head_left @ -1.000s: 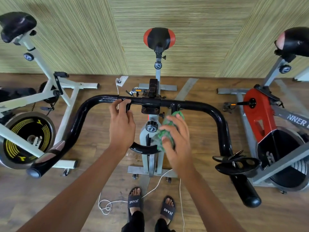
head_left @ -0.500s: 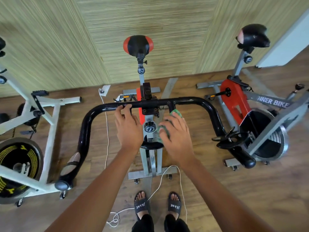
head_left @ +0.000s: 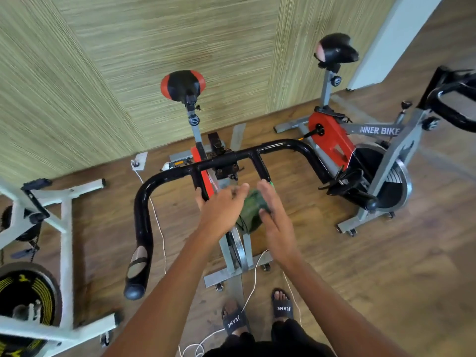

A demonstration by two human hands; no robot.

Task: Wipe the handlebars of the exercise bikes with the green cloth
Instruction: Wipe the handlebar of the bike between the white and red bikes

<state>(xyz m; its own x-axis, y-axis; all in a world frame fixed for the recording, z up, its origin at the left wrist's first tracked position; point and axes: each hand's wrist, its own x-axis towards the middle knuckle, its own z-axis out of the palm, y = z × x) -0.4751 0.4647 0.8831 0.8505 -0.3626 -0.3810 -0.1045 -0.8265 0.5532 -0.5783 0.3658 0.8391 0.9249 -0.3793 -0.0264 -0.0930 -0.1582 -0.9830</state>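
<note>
Green cloth (head_left: 251, 211) is bunched up between both hands, over the small inner loop of the middle bike's black handlebars (head_left: 143, 215). Right hand (head_left: 277, 220) has a grip on it, thumb pinning it, fingers straight. Left hand (head_left: 219, 215) is blurry, fingers stretched out just beside the cloth.

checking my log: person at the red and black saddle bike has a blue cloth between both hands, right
No: the head view shows a green cloth, not a blue one, between the left hand and right hand.
</note>
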